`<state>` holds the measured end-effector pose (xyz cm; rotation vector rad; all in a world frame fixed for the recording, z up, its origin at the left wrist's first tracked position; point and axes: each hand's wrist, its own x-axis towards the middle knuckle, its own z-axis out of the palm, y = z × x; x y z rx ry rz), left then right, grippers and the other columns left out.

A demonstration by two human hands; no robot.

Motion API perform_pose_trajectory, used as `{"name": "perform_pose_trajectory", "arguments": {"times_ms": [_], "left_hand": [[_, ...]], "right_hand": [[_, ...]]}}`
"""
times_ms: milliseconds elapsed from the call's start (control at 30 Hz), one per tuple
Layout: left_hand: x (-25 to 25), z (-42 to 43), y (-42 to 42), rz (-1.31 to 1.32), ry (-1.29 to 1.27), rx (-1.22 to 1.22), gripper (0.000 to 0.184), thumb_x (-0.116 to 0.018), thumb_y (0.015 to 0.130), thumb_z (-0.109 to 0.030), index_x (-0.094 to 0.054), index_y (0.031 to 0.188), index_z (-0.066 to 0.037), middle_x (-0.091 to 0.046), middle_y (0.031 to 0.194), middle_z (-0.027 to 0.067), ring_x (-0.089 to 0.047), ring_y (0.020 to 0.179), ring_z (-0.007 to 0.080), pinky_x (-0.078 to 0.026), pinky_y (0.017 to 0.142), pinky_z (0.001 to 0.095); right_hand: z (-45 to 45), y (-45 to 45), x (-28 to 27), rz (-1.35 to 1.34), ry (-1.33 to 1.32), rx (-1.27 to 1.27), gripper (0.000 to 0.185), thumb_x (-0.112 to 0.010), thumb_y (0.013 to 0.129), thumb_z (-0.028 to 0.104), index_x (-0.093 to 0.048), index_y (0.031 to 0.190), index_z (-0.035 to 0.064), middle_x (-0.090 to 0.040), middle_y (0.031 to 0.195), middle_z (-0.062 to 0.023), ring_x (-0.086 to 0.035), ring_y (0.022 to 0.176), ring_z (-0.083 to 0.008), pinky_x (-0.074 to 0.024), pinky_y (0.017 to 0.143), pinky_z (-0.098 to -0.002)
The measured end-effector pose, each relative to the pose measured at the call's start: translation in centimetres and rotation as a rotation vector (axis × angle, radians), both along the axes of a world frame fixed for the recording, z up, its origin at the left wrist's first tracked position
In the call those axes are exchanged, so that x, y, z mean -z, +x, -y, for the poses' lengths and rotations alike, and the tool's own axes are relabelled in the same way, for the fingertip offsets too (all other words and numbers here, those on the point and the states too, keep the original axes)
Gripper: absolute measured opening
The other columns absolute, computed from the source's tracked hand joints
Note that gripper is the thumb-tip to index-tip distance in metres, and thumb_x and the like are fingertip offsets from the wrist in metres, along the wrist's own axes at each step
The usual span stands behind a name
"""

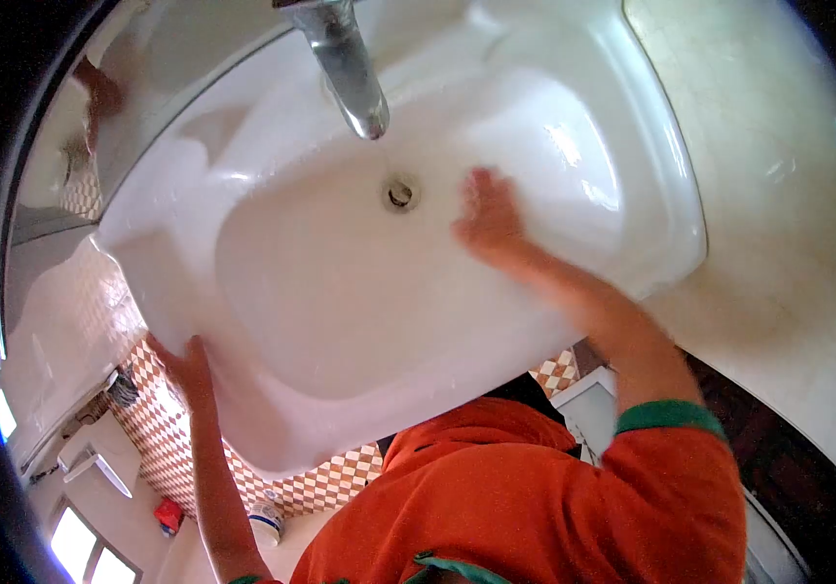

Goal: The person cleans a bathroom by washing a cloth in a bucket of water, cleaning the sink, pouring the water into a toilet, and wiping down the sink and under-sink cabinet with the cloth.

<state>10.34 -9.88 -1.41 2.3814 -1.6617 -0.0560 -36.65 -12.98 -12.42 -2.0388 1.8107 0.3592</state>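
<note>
A white sink [340,302] fills the middle of the view, with a chrome faucet [350,83] above its basin and a round drain [400,195] below the spout. My right hand [491,214] is in the basin just right of the drain, slightly blurred by motion; its fingers look bunched, and whether they hold anything is hidden. On the sink's left rim rests my left hand [182,362], thumb apart from the fingers and holding nothing. No water stream shows under the faucet.
Pale wall tiles [778,195] border the sink on the right. A mirror [48,195] is at the upper left. Below the sink are a checkered tile band [169,428], a white bucket [265,524], a red item [168,514] and a window [77,545].
</note>
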Motion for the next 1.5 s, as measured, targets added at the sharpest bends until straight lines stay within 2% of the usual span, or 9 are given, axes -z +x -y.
{"name": "perform_pose_trajectory", "arguments": {"times_ms": [200, 333, 533, 600, 900, 1100, 1267, 1333, 1500], "left_hand": [[0.5, -0.4, 0.7, 0.024, -0.035, 0.065, 0.071, -0.059, 0.075, -0.022, -0.018, 0.129, -0.001, -0.036, 0.122, 0.0264, -0.045, 0.105, 0.0389, -0.039, 0.088, 0.0425], [-0.6, -0.4, -0.6, -0.058, -0.003, 0.022, 0.068, -0.058, 0.076, -0.019, -0.019, 0.129, -0.001, -0.039, 0.119, 0.0263, -0.045, 0.105, 0.0388, -0.039, 0.088, 0.042], [-0.2, -0.3, -0.3, -0.086, -0.044, 0.04, 0.066, -0.056, 0.076, -0.015, -0.019, 0.129, 0.0, -0.04, 0.118, 0.0258, -0.045, 0.104, 0.0386, -0.039, 0.088, 0.0422], [-0.3, -0.4, -0.2, -0.119, 0.007, -0.014, 0.066, -0.056, 0.077, -0.016, -0.019, 0.129, 0.001, -0.038, 0.12, 0.0257, -0.045, 0.104, 0.039, -0.038, 0.088, 0.0428], [-1.5, -0.1, -1.5, -0.159, 0.006, 0.005, 0.069, -0.056, 0.073, -0.014, -0.018, 0.128, 0.003, -0.035, 0.121, 0.0259, -0.042, 0.106, 0.0394, -0.036, 0.09, 0.0437], [-0.5, -0.8, -0.8, -0.102, 0.031, -0.049, 0.073, -0.057, 0.074, -0.016, -0.015, 0.13, 0.001, -0.036, 0.12, 0.0263, -0.043, 0.105, 0.0395, -0.037, 0.089, 0.0443], [-2.0, -0.1, -1.9, -0.022, 0.116, -0.067, 0.073, -0.057, 0.074, -0.017, -0.014, 0.131, 0.0, -0.036, 0.12, 0.027, -0.044, 0.104, 0.0403, -0.038, 0.088, 0.0449], [-1.6, -0.3, -1.8, -0.059, 0.027, -0.02, 0.072, -0.056, 0.074, -0.017, -0.014, 0.131, 0.001, -0.036, 0.12, 0.027, -0.044, 0.104, 0.04, -0.038, 0.088, 0.045], [-1.4, -0.3, -1.5, -0.123, 0.038, -0.032, 0.072, -0.056, 0.074, -0.016, -0.014, 0.13, 0.001, -0.035, 0.121, 0.0269, -0.043, 0.106, 0.0396, -0.037, 0.088, 0.0447]], "right_hand": [[5.0, 3.4, 1.4, 0.486, -0.374, -0.472, 0.063, -0.05, 0.078, 0.026, -0.025, 0.13, 0.002, -0.02, 0.138, -0.0154, -0.018, 0.128, -0.0287, -0.0092, 0.104, -0.0458], [12.7, -7.7, -1.5, -0.356, -0.702, -0.857, 0.065, -0.05, 0.078, 0.026, -0.022, 0.134, 0.0077, -0.022, 0.14, -0.005, -0.019, 0.129, -0.0221, -0.0124, 0.104, -0.0422], [2.5, -12.3, -8.8, -0.62, -0.11, -0.301, 0.068, -0.042, 0.083, 0.04, -0.019, 0.133, 0.0, -0.014, 0.141, -0.0107, -0.008, 0.131, -0.0231, -0.0061, 0.106, -0.0393], [-1.8, -10.8, -6.5, -0.347, 0.023, -0.204, 0.068, -0.036, 0.085, 0.041, -0.015, 0.132, -0.0035, -0.007, 0.141, -0.0159, -0.002, 0.131, -0.0263, -0.0018, 0.105, -0.0411], [7.2, 4.9, 2.2, 0.324, -0.518, 0.375, 0.069, -0.04, 0.084, 0.031, -0.009, 0.13, -0.0096, -0.003, 0.138, -0.026, 0.0, 0.129, -0.0367, -0.0029, 0.105, -0.0442], [9.3, 8.9, -4.4, 0.627, -0.86, -0.052, 0.068, -0.056, 0.074, 0.023, -0.024, 0.129, -0.0024, -0.015, 0.136, -0.0236, -0.015, 0.127, -0.037, -0.0126, 0.103, -0.0462], [14.0, 3.8, -5.0, 0.39, -0.632, -0.111, 0.053, -0.056, 0.068, 0.023, -0.044, 0.115, 0.0038, -0.043, 0.117, -0.0155, -0.036, 0.115, -0.0304, -0.0265, 0.096, -0.0442], [14.3, -1.9, -2.5, 0.232, -0.985, 0.283, 0.054, -0.052, 0.075, 0.026, -0.039, 0.12, -0.0015, -0.038, 0.126, -0.0178, -0.034, 0.119, -0.0306, -0.0225, 0.099, -0.0445], [9.1, -4.7, -2.6, -0.038, -0.788, 0.232, 0.065, -0.05, 0.079, 0.029, -0.024, 0.129, -0.0032, -0.02, 0.137, -0.0192, -0.018, 0.127, -0.0331, -0.0119, 0.104, -0.0442]]}}
